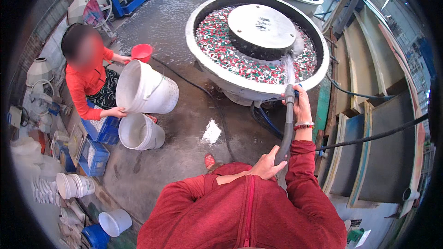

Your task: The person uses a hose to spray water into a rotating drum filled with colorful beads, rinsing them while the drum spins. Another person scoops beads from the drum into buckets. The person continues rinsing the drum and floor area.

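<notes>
My right hand (302, 106) is wrapped round the front end of a grey hose (288, 129), beside a blue valve handle. Further back, my left hand (267, 163) grips the same hose close to my body. Out of the hose end a stream of water (289, 68) runs into a large round tub (235, 85) with a white rim. Many small red, green and white pieces (214, 41) fill the ring-shaped trough, around a raised centre with a round white lid (260, 25). Water splashes against the right side of that centre.
At the left a co-worker (94, 80) tilts a big white bucket (157, 92) and holds a red bowl (141, 52). Another white bucket (154, 131) and blue crates (94, 157) stand nearby. A black hose (207, 93) crosses the wet floor. Wooden-edged troughs (383, 152) line the right side.
</notes>
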Action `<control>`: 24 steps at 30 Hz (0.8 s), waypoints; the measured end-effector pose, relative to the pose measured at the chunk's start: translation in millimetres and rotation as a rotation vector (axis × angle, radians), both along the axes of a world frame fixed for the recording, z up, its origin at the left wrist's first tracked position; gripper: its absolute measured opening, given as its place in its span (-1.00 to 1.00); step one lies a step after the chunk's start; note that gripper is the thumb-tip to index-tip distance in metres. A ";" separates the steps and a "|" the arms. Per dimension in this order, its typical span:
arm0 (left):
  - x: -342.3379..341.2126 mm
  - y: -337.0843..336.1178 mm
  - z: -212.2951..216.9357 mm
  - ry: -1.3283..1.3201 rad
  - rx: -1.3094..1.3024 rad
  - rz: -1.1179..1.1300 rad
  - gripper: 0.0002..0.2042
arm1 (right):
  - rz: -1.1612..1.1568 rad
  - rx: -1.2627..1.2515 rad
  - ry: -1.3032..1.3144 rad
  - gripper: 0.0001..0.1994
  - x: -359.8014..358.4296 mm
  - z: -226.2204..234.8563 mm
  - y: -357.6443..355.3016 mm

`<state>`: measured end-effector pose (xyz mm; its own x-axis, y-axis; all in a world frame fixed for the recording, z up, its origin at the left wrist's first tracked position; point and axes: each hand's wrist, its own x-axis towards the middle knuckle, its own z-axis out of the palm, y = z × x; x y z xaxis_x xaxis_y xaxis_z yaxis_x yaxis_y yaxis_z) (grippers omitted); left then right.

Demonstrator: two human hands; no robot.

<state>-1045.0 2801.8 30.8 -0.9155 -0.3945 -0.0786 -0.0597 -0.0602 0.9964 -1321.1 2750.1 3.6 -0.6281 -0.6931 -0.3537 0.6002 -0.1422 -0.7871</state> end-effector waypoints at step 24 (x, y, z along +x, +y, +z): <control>0.3 -19.0 -7.4 0.097 0.135 -0.017 -0.80 | -0.022 0.044 0.005 -0.67 4.9 -3.3 -12.5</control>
<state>-1044.6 2782.8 23.4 -0.9278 -0.3708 -0.0408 0.0343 -0.1937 0.9805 -1316.2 2737.5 0.3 -0.6450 -0.6628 -0.3802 0.5934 -0.1210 -0.7958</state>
